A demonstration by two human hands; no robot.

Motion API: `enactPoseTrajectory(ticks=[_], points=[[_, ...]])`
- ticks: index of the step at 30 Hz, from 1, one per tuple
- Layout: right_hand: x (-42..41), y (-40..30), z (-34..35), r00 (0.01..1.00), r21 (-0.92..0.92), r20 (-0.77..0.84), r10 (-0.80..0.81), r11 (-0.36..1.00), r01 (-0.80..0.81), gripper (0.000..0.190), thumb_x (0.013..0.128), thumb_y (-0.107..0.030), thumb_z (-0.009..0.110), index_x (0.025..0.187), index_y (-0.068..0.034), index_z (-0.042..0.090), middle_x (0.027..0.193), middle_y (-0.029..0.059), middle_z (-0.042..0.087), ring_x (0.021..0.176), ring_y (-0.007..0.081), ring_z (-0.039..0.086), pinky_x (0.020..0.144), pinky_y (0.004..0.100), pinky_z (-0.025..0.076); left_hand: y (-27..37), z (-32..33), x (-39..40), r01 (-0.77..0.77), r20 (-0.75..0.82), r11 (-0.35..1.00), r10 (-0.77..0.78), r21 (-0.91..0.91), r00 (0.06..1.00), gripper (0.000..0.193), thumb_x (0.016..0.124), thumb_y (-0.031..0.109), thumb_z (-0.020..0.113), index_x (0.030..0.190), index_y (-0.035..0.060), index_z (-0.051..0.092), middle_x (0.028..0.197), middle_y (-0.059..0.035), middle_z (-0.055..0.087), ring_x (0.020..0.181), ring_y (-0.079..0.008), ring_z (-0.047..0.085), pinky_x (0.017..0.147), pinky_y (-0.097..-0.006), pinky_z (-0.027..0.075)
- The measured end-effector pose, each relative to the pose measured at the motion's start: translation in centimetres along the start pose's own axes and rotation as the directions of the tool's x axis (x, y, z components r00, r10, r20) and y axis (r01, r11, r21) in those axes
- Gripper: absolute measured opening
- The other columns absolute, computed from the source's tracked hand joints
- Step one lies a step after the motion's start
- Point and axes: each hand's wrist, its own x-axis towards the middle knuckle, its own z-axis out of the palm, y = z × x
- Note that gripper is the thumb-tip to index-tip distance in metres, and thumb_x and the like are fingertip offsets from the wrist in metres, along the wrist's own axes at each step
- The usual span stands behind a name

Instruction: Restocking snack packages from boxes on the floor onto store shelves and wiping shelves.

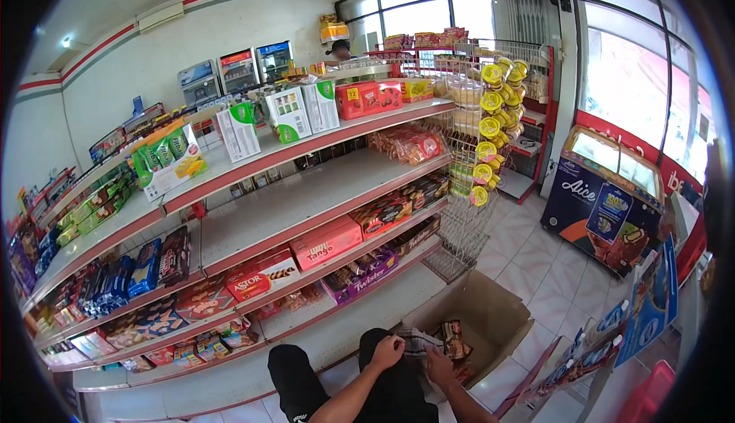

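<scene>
A grey checked cloth [419, 342] lies between my hands over my knee and the near edge of an open cardboard box [499, 331]. My right hand [439, 367] grips the cloth's right part. At its left end is my left hand [389, 352], fingers curled; whether it pinches the cloth is unclear. Inside the box, just right of the cloth, are several brown snack packets [455, 340]. Ahead of me, a shelf board [310, 193] shows a long bare stretch, with clear-wrapped snack packs [410, 141] at its right end.
Lower shelves hold a pink wafer box [326, 242], a red box [261, 273] and a purple box [362, 276]. A wire rack [459, 239] stands beside the box, with yellow cups hanging above. An ice-cream freezer [603, 199] is at the right. A person [340, 51] is behind the shelves.
</scene>
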Motion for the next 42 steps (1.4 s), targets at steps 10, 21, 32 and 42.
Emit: enactPoseTrajectory(ticks=[10, 21, 32, 42], points=[[2.2, -1.2, -0.3, 0.991, 0.069, 0.053, 0.126, 0.989, -0.129, 0.039, 0.079, -0.033, 0.071, 0.105, -0.006, 0.064, 0.101, 0.0218, 0.064, 0.091, 0.0394, 0.063, 0.081, 0.0466, 0.051, 0.2, 0.7, 0.2, 0.008, 0.08, 1.0, -0.009, 0.016, 0.997, 0.016, 0.086, 0.02, 0.064, 0.093, 0.0058, 0.067, 0.087, -0.014, 0.065, 0.083, -0.0306, 0.065, 0.076, -0.0393, 0.052], [3.9, 1.1, 1.7, 0.843, -0.234, 0.343, 0.414, 0.907, -0.35, 0.038, 0.091, -0.04, 0.053, 0.114, -0.01, 0.06, 0.09, 0.0193, 0.069, 0.083, 0.0378, 0.067, 0.072, 0.0552, 0.05, -1.5, 2.4, 2.0, 0.068, 0.218, 0.997, -0.074, 0.036, 0.973, 0.02, 0.087, 0.023, 0.064, 0.098, 0.0064, 0.068, 0.09, -0.014, 0.067, 0.083, -0.0283, 0.066, 0.076, -0.0375, 0.052], [11.4, -0.9, -0.4, 0.954, 0.02, 0.045, 0.295, 0.955, -0.296, 0.042, 0.083, -0.035, 0.065, 0.111, -0.004, 0.062, 0.102, 0.0208, 0.066, 0.097, 0.0391, 0.063, 0.083, 0.05, 0.049, 4.9, -1.5, 13.0, -0.09, 0.094, 0.99, 0.1, -0.108, 0.99, 0.024, 0.091, 0.022, 0.062, 0.106, 0.0044, 0.064, 0.093, -0.0118, 0.067, 0.087, -0.0225, 0.066, 0.078, -0.0332, 0.053], [38.8, -9.4, -11.5, 0.912, 0.372, -0.408, 0.036, 0.919, 0.13, 0.046, 0.09, -0.021, 0.065, 0.13, -0.002, 0.05, 0.12, 0.0183, 0.06, 0.11, 0.0339, 0.059, 0.093, 0.0409, 0.047, 17.3, -14.5, 41.6, -0.334, -0.466, 0.942, 0.311, 0.034, 0.828, 0.05, 0.079, 0.021, 0.077, 0.119, 0.0013, 0.054, 0.113, -0.0135, 0.06, 0.098, -0.0203, 0.06, 0.082, -0.0331, 0.051]])
